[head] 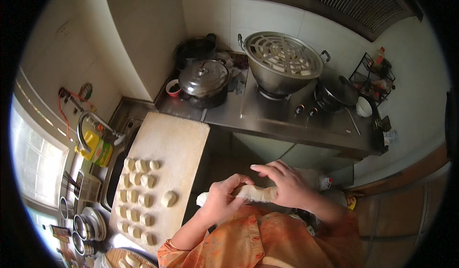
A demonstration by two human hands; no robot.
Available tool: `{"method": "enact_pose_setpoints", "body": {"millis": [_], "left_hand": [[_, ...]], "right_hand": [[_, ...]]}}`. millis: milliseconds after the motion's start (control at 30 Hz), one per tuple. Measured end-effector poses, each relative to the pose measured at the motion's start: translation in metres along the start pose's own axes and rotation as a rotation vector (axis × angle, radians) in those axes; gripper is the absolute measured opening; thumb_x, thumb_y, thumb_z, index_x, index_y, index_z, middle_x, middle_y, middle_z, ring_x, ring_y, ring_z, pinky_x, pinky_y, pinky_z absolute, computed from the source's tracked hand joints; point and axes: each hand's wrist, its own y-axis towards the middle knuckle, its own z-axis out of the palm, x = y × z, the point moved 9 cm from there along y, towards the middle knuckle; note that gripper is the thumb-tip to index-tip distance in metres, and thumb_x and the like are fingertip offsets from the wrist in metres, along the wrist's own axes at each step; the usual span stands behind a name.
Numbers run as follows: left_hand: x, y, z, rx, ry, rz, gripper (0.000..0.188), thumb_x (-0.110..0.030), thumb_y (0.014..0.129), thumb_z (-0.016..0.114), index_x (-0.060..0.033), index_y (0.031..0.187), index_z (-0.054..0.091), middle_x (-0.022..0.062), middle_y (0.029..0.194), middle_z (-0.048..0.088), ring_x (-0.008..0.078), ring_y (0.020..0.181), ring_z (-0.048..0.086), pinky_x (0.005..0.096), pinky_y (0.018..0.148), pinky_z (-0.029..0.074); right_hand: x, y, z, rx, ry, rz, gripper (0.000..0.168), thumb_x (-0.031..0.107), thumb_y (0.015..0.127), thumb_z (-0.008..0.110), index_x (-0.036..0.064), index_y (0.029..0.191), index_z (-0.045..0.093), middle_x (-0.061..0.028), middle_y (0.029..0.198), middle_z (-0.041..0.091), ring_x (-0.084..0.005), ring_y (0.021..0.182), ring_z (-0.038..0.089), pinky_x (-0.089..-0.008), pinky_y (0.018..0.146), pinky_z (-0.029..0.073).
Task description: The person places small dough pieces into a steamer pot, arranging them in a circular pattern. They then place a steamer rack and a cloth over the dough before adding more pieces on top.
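A pale, floury roll (256, 193), whose material I cannot settle between dough and cloth, spans my two hands in front of my orange shirt. My left hand (224, 198) wraps around it, and a white end pokes out on the far left side. At the other end my right hand (292, 187) holds it, with some fingers raised and apart above. Left of the hands lies a floured wooden board (172, 135). Rows of cut dough pieces (132, 196) sit on it, and one larger dough piece (168, 199) stands apart near the right edge.
The board reaches over a sink (114, 185) with a faucet (84, 124) and a yellow jug (95, 148). Stacked metal bowls (86, 226) stand lower left, beside a round woven tray (143, 257). A large steamer pot (283, 78) and lidded pot (203, 83) occupy the stove counter.
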Motion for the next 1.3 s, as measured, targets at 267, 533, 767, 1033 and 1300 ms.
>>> {"method": "enact_pose_setpoints", "body": {"millis": [267, 533, 767, 1033, 1300], "left_hand": [[-0.003, 0.092, -0.013, 0.349, -0.055, -0.145, 0.038, -0.002, 0.082, 0.071, -0.0014, 0.114, 0.05, 0.0067, 0.096, 0.063, 0.0104, 0.092, 0.061, 0.0242, 0.077, 0.051], [-0.011, 0.207, -0.024, 0.314, 0.201, 0.314, 0.013, -0.004, 0.088, 0.06, -0.0005, 0.1, 0.064, 0.0105, 0.097, 0.062, 0.0226, 0.09, 0.061, 0.0323, 0.075, 0.05], [-0.119, 0.431, -0.13, -0.281, -0.022, -0.086, 0.037, -0.029, 0.099, 0.049, -0.0004, 0.123, 0.05, 0.0137, 0.106, 0.06, 0.0229, 0.095, 0.061, 0.0352, 0.078, 0.055], [-0.27, 0.551, -0.14, -0.369, 0.422, 0.574, 0.035, -0.031, 0.097, 0.055, 0.0007, 0.111, 0.06, 0.0113, 0.097, 0.066, 0.0168, 0.087, 0.065, 0.0308, 0.08, 0.054], [-0.143, 0.517, -0.128, -0.283, 0.66, 0.412, 0.032, -0.028, 0.095, 0.06, 0.0025, 0.103, 0.065, 0.0126, 0.086, 0.069, 0.0141, 0.077, 0.064, 0.0303, 0.073, 0.053]], "right_hand": [[-0.072, 0.037, -0.057, 0.024, 0.393, 0.115, 0.016, 0.003, 0.084, 0.067, 0.005, 0.1, 0.064, -0.0091, 0.085, 0.068, -0.0198, 0.078, 0.068, -0.0301, 0.066, 0.051], [-0.152, 0.094, -0.192, -0.077, 0.305, 0.186, 0.015, 0.007, 0.089, 0.062, 0.006, 0.104, 0.065, -0.0079, 0.087, 0.07, -0.0141, 0.077, 0.068, -0.0262, 0.068, 0.053], [-0.255, 0.234, -0.345, -0.468, -0.326, 0.035, 0.028, 0.027, 0.098, 0.052, 0.003, 0.106, 0.063, -0.0078, 0.087, 0.067, -0.0107, 0.075, 0.061, -0.0289, 0.068, 0.049], [-0.314, 0.286, -0.457, -0.849, -0.171, 0.019, 0.033, 0.029, 0.099, 0.05, -0.001, 0.106, 0.062, -0.0052, 0.076, 0.058, -0.0121, 0.069, 0.053, -0.0307, 0.065, 0.044], [-0.359, 0.219, -0.337, -0.506, -0.206, 0.067, 0.024, 0.025, 0.093, 0.059, 0.001, 0.095, 0.065, -0.0132, 0.085, 0.065, -0.0241, 0.075, 0.063, -0.0352, 0.068, 0.05]]}}
